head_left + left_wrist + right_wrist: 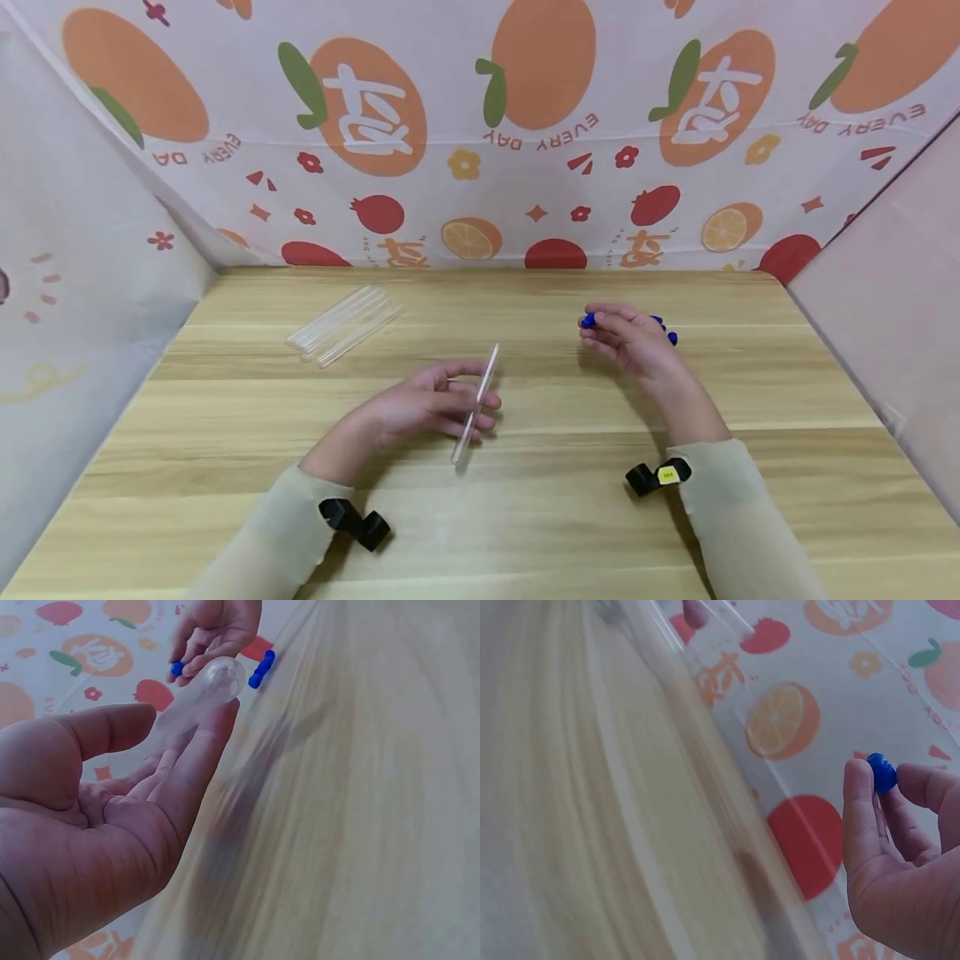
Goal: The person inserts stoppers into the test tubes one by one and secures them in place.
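My left hand (423,408) pinches a clear test tube (487,374) between thumb and fingers over the middle of the table. The tube stands slanted, and its rounded closed end (225,677) faces the left wrist camera. Farther back on the right, my right hand (633,342) holds a small blue cap (883,774) between thumb and fingertips, its ridged side showing in the right wrist view. Tube and cap are well apart. Beside the right hand lie several more blue caps (262,669), partly hidden behind it in the head view.
Several clear test tubes (341,323) lie side by side on the wooden table (540,533) at the back left. A fruit-print cloth (450,208) hangs along the table's back edge, with pale cloth at both sides. Each sleeve carries a black wrist camera (356,523).
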`<state>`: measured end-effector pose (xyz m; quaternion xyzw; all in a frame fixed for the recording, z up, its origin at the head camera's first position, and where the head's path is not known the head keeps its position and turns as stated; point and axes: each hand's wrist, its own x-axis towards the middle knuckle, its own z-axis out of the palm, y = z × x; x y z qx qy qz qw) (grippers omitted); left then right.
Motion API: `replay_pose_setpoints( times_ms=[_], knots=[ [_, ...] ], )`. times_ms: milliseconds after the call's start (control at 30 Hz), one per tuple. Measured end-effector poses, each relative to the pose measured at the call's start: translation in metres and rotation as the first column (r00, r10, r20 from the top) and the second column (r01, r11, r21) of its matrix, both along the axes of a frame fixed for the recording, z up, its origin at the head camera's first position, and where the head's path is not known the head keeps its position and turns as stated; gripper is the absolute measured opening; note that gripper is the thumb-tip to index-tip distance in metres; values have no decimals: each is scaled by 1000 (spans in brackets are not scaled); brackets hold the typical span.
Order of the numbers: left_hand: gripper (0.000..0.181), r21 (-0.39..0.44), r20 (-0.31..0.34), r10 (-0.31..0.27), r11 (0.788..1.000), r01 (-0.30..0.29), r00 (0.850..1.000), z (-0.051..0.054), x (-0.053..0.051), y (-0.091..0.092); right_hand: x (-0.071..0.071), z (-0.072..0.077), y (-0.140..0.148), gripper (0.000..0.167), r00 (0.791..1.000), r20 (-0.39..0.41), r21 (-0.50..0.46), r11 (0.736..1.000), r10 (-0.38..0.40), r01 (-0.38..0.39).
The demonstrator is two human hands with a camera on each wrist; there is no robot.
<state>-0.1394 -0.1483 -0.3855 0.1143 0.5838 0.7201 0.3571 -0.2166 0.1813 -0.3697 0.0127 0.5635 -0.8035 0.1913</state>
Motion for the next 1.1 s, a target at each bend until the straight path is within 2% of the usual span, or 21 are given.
replay_pose_setpoints(
  times_ms=[200, 467, 800, 1100],
  knots=[
    [58, -3, 18, -3, 1000, 3, 1000, 3, 3, 5, 8, 3, -17, 19, 998, -25, 33, 998, 62, -61],
    [58, -8, -4, -53, 999, 53, 999, 10, 9, 12, 19, 4, -33, 34, 989, -71, 107, 987, 127, -119],
    [58, 14, -8, -93, 996, 93, 996, 16, 14, 20, 27, 3, -46, 26, 978, -108, 140, 976, 181, -165],
    [58, 26, -20, -118, 993, 119, 993, 16, 18, 23, 33, 3, -51, 24, 966, -127, 136, 968, 227, -210]
  ],
)
